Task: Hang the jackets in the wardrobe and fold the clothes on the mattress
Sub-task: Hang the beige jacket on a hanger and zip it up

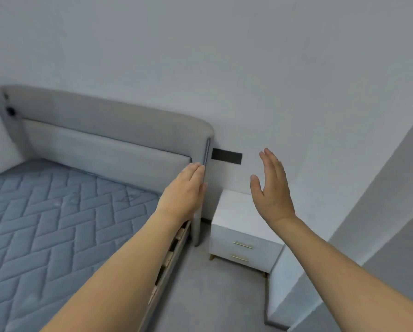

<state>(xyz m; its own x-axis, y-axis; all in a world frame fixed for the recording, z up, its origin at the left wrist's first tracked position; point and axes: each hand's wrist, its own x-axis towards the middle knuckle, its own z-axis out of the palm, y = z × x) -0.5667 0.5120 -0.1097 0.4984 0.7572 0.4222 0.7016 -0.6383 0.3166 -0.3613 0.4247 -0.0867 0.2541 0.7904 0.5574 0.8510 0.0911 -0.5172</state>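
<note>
A blue quilted mattress (57, 226) fills the lower left, bare of clothes in the part I can see. Both my arms reach forward over its right edge. My left hand (184, 190) is held out flat with straight fingers, in front of the end of the headboard, holding nothing. My right hand (271, 188) is raised with straight fingers, palm turned left, above the nightstand and empty. No jackets, clothes or wardrobe are in view.
A grey padded headboard (109, 130) runs along the white wall. A white two-drawer nightstand (243, 231) with gold handles stands right of the bed on grey floor. A dark wall panel (227, 156) sits above it. A grey wall (380, 224) closes the right.
</note>
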